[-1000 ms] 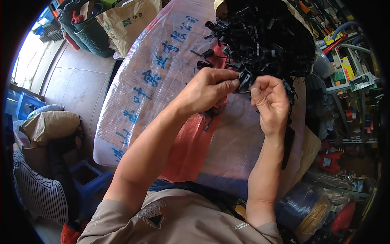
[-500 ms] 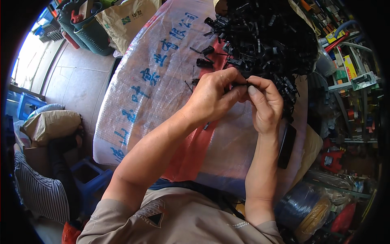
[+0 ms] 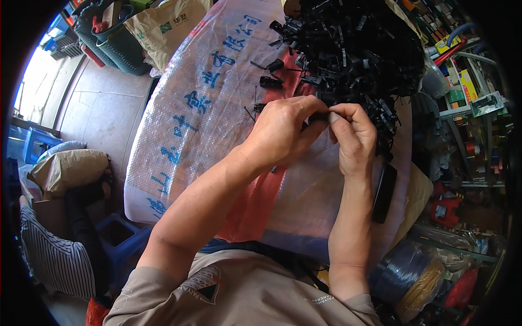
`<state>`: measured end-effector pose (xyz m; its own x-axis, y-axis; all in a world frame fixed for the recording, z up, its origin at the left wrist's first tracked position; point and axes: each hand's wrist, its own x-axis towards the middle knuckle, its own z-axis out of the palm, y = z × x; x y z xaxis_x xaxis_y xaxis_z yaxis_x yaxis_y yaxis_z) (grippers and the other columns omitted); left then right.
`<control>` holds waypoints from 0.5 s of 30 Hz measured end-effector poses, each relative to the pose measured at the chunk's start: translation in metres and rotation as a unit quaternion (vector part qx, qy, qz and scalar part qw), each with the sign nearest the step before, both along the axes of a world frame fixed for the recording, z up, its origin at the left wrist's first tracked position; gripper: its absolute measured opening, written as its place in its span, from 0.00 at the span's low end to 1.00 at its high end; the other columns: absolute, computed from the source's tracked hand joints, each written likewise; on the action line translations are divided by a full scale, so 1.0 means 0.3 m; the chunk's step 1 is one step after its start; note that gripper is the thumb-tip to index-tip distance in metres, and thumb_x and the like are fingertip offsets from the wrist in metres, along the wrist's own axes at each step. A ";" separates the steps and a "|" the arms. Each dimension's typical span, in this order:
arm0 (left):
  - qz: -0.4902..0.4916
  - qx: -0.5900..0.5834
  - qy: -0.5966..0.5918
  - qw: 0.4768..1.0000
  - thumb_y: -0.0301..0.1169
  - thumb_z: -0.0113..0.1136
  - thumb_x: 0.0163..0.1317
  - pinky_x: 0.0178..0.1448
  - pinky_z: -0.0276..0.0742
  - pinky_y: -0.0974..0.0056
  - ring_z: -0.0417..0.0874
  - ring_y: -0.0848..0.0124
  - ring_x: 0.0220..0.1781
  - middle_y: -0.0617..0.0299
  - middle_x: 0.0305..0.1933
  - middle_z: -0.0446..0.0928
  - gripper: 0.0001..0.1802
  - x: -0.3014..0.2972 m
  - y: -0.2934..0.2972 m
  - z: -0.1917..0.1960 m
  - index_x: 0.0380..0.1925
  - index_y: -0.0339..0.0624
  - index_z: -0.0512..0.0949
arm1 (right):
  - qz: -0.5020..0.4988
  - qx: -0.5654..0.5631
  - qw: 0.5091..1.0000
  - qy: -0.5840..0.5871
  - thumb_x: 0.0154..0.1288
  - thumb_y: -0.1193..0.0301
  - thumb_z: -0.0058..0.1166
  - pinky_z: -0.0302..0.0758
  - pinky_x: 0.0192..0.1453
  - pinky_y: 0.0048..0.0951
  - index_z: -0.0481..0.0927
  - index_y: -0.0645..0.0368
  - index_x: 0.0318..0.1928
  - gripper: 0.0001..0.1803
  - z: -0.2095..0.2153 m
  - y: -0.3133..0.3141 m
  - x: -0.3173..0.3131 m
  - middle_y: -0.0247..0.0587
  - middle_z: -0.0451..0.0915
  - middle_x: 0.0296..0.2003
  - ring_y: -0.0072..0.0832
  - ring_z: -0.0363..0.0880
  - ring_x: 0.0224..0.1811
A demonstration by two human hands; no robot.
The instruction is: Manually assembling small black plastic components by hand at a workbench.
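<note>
My left hand (image 3: 283,133) and my right hand (image 3: 352,140) meet fingertip to fingertip over a woven plastic sack (image 3: 206,108) spread on a table. Between them they pinch a small black plastic part (image 3: 321,116), mostly hidden by the fingers. Just beyond the hands lies a big heap of black plastic clips (image 3: 359,49). A few loose clips (image 3: 271,81) lie apart on the sack to the left of the heap.
A black flat object (image 3: 384,191) lies at the table's right edge. Shelves with tools and boxes (image 3: 462,81) stand on the right. Green baskets (image 3: 114,43) and a paper sack (image 3: 168,27) stand at the far left; a blue stool (image 3: 117,239) is below left.
My hands have drawn together from slightly apart, and both fingertips are now closed on the same small black part. They sit a little lower and closer to me than before.
</note>
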<state>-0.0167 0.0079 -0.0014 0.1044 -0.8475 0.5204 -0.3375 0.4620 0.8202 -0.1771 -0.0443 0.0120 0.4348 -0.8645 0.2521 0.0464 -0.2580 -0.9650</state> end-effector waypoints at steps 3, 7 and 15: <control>-0.085 0.159 0.265 0.947 0.25 0.58 0.63 0.25 0.68 0.72 0.73 0.78 0.21 0.62 0.30 0.79 0.14 0.009 0.004 0.029 0.48 0.34 0.76 | -0.002 0.033 0.998 -0.055 0.65 0.76 0.58 0.69 0.38 0.14 0.78 0.63 0.46 0.10 0.043 0.029 0.024 0.30 0.77 0.33 0.13 0.72 0.34; -0.140 0.253 0.467 0.836 0.27 0.55 0.66 0.19 0.67 0.72 0.72 0.77 0.16 0.59 0.32 0.80 0.16 0.063 -0.016 0.026 0.52 0.35 0.73 | 0.108 0.039 0.993 0.038 0.63 0.76 0.61 0.71 0.40 0.15 0.80 0.64 0.43 0.09 0.041 0.030 -0.054 0.31 0.79 0.33 0.15 0.75 0.36; -0.183 0.251 0.261 0.914 0.32 0.58 0.65 0.31 0.73 0.70 0.77 0.75 0.27 0.60 0.32 0.80 0.19 0.041 0.008 0.048 0.50 0.29 0.76 | -0.027 -0.020 0.998 0.054 0.67 0.70 0.59 0.67 0.31 0.14 0.80 0.62 0.38 0.08 0.037 0.021 -0.019 0.27 0.78 0.25 0.12 0.71 0.27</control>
